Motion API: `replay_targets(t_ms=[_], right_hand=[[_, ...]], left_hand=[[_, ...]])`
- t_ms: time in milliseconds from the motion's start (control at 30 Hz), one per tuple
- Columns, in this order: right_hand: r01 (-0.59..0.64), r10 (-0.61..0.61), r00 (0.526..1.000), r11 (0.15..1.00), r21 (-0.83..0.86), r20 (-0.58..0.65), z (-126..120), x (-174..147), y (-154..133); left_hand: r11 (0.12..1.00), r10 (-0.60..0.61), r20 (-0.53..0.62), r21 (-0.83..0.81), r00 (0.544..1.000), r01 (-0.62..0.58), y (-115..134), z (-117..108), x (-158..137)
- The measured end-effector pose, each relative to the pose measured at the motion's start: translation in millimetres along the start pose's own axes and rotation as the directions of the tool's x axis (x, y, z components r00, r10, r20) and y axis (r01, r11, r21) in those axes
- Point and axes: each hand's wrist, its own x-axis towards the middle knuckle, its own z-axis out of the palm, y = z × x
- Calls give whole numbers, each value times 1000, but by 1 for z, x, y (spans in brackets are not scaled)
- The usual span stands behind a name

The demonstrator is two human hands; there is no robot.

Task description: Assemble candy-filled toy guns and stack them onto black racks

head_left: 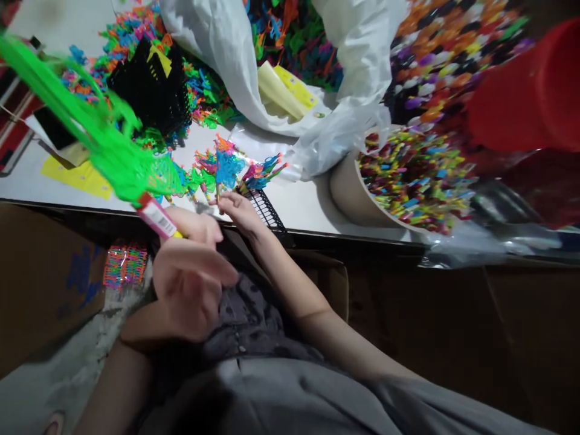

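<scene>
My left hand (193,275) is raised close to the camera, blurred, its fingers closed on the lower end of a bright green plastic toy (104,133). That toy carries a pink tube with a white barcode label (156,216) and a yellow tip at my fingers. Over the table's front edge, my right hand (240,211) has its fingertips curled against the thin stick of a blue plastic toy (229,168). A black grid rack (265,208) lies beside that hand. Pink, green and blue toys (203,172) cluster around it.
A round tub (347,190) of small wrapped sticks stands right of my hands, near a red container (512,96). Behind lie a white plastic bag (231,54), a black basket (149,90) and heaps of coloured pieces. A cardboard box (40,284) sits below left.
</scene>
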Motion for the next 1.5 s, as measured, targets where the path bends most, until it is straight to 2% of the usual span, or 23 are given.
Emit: replay_targets(t_ms=[67,167,233,300,367,467,500,633,700,800,833,933,1033,1167,1233,1500], right_hand=[[38,-42,999,993,-114,-33,-14,-21,8],[62,-119,974,958,-280,-191,-45,-43,24],[83,-192,933,937,-339,-303,-71,-50,33],[95,-246,879,929,-357,-407,-95,-51,40],[37,-236,824,929,-367,-514,-113,-48,46],[-92,-165,757,931,-353,-633,-113,-44,54],[-108,-149,759,931,-349,-633,-106,-44,56],[-64,-165,829,922,-383,-535,-76,-39,54],[-33,-212,805,917,-398,-555,-75,-30,48],[-23,-255,716,922,-387,-650,-96,-4,40],[-29,-246,701,928,-372,-670,-104,6,40],[-56,-199,718,938,-341,-667,-119,27,42],[-40,-214,742,931,-362,-635,-119,33,46],[-19,-267,732,912,-410,-627,-115,30,48],[-23,-290,720,898,-439,-631,-116,29,48],[-12,-268,743,911,-411,-614,-119,31,49]], left_hand=[[991,130,52,-23,990,-128,-25,-3,9],[993,-38,44,113,998,33,-77,-29,14],[966,-144,27,221,989,135,-109,-50,11],[942,-262,29,226,965,249,-131,-65,6],[920,-350,35,202,936,336,-143,-72,1],[889,-431,54,198,901,413,-147,-70,-3],[876,-459,78,207,885,436,-147,-67,-4],[848,-524,186,206,831,488,-151,-57,-4],[860,-505,216,211,836,465,-157,-55,-3],[895,-418,231,270,878,355,-172,-55,1],[903,-385,232,295,893,313,-178,-54,2],[903,-323,235,366,917,225,-197,-49,9],[889,-279,257,434,925,148,-218,-39,21],[837,-148,361,542,921,-78,-247,-21,45],[797,-119,390,586,913,-147,-260,-12,57],[750,-175,353,652,919,-108,-291,18,86]])
